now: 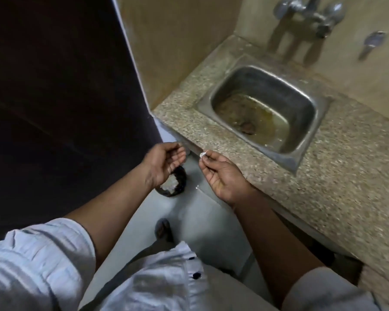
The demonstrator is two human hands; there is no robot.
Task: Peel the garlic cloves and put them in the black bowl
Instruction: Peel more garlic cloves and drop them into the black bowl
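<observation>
Garlic piece [202, 154]: a small white bit, pinched at the fingertips of your right hand [222, 176]. It sticks out past the fingertips toward your left hand [163, 163]. It is too small to tell its long axis, or whether it is clove or skin. It is held in the air at the front edge of the counter [323, 176], near the left hand but apart from it.

Right grip: grasping the garlic piece between thumb and fingers.

Left grip: released; palm up, fingers loosely curled, nothing visible in it.

Black bowl [174, 187]: on the floor [189, 209] below the left hand, which partly hides it. Pale contents show inside.

Surroundings: a steel sink [245, 79] is set in the counter with brownish water at its bottom, and a tap [312, 12] is on the wall above it. Your foot [163, 228] is on the floor near the bowl.
</observation>
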